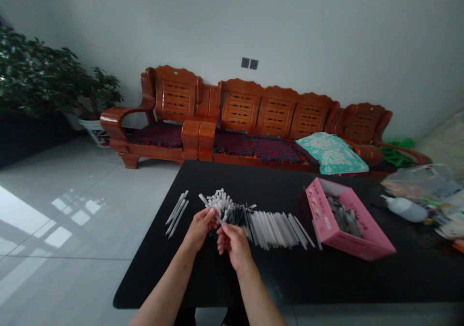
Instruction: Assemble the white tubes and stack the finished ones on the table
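My left hand [201, 227] is closed around a slim white pen [204, 200], which slants up to the left out of the fingers. My right hand [235, 243] pinches at the pen's lower end, by a small whitish piece; exactly what its fingertips grip is too small to make out. Just beyond the hands lies a heap of short white caps [220, 198]. Beside it are thin dark pieces like pen refills [239, 214]. A row of white pen barrels [273, 229] stretches to the right. Several white pens [177, 215] lie apart at the left.
The black table [290, 282] carries a pink box [357, 248] with grey-white pieces inside. Farther right are a white bottle [406, 209] and plastic bags [424, 183]. A wooden sofa [206, 140] with a teal cushion [331, 153] stands behind the table.
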Motion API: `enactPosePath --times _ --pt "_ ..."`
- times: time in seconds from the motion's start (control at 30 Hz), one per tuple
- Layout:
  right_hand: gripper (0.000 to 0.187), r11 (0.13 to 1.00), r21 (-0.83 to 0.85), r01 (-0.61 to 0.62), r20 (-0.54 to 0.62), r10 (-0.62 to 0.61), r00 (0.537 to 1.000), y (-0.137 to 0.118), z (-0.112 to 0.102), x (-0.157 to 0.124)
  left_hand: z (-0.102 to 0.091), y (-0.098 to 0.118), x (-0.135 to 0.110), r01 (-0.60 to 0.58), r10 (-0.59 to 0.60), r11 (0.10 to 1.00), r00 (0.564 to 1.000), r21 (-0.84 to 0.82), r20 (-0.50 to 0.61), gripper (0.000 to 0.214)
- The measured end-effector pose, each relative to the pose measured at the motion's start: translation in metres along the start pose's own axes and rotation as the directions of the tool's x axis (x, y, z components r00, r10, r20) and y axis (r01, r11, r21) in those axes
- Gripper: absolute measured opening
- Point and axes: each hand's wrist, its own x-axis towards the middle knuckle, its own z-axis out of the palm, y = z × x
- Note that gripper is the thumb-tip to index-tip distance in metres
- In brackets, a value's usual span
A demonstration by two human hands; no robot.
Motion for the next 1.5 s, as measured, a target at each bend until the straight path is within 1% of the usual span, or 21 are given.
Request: enactPosePath --times 0.17,0.23,0.37,0.43,0.5,0.63,0.7,0.8,0.87,0.93,1.03,1.17,1.27,1.33,1.43,1.5 --pt "0.042 0.988 -0.140 0.065 -0.021 -0.069 0.997 -0.003 -0.005 0.000 0.000 -0.004 0.001 0.000 0.001 1.000 1.000 0.027 -0.021 0.038" --pt "0.041 0.985 -0.158 0.071 -0.026 -0.076 0.997 -0.004 -0.006 0.000 0.000 -0.003 0.001 -0.006 0.007 0.999 1.000 0.037 -0.023 0.038" --pt "0.053 0.995 -0.093 -0.028 0.003 0.028 1.000 -0.005 -0.004 0.000 0.002 0.000 0.001 -0.020 0.021 0.999 1.000 0.044 -0.019 0.037" --pt "0.052 0.997 -0.080 -0.023 0.020 0.024 0.999 -0.005 -0.004 -0.001 0.003 0.001 0.002 -0.024 0.025 0.998 1.000 0.051 -0.018 0.037" --pt "0.047 0.996 -0.087 0.008 0.024 -0.006 1.000 -0.005 -0.005 -0.001 0.003 0.002 0.002 -0.022 0.023 0.998 1.000 0.060 -0.016 0.036" --pt "0.039 0.991 -0.130 0.031 -0.048 -0.038 0.998 -0.006 -0.007 0.001 0.003 0.001 0.002 -0.020 0.022 0.997 0.999 0.077 -0.024 0.037" --pt "0.042 0.991 -0.131 -0.004 -0.051 -0.002 0.999 -0.006 -0.008 0.001 0.003 0.000 0.002 -0.025 0.028 0.997 0.999 0.079 -0.027 0.037" --pt "0.051 0.993 -0.104 -0.052 -0.004 0.052 0.999 -0.005 -0.007 0.001 0.001 -0.002 0.002 -0.030 0.031 0.997 0.999 0.078 -0.020 0.037" --pt "0.050 0.995 -0.094 -0.037 0.000 0.037 0.999 -0.004 -0.006 0.000 0.000 -0.003 0.003 -0.026 0.027 0.997 0.999 0.077 -0.017 0.037" --pt "0.044 0.996 -0.094 -0.010 -0.033 0.007 0.999 -0.003 -0.007 0.000 0.000 -0.003 0.003 -0.019 0.021 0.997 1.000 0.079 -0.023 0.037" --pt "0.043 0.996 -0.090 -0.022 -0.067 0.016 0.998 -0.002 -0.008 0.001 0.000 -0.003 0.004 -0.018 0.021 0.996 0.999 0.083 -0.032 0.038" --pt "0.053 0.996 -0.048 -0.076 -0.019 0.075 0.997 0.000 -0.009 0.003 0.000 -0.003 0.003 -0.015 0.018 0.996 0.999 0.085 -0.035 0.038" --pt "0.048 0.998 -0.042 -0.045 -0.045 0.043 0.998 0.002 -0.009 0.003 -0.001 -0.005 0.003 -0.005 0.008 0.996 0.999 0.089 -0.036 0.038" --pt "0.046 0.998 -0.044 -0.048 -0.067 0.045 0.997 0.004 -0.009 0.002 -0.002 -0.006 0.003 -0.006 0.010 0.995 0.999 0.097 -0.035 0.037" --pt "0.051 0.995 -0.031 -0.093 -0.030 0.092 0.995 0.006 -0.009 0.002 -0.003 -0.008 0.002 -0.011 0.014 0.994 0.999 0.104 -0.030 0.036" --pt "0.053 0.995 -0.032 -0.090 -0.016 0.090 0.996 0.007 -0.008 0.002 -0.003 -0.008 0.002 -0.013 0.015 0.995 1.000 0.104 -0.026 0.036"
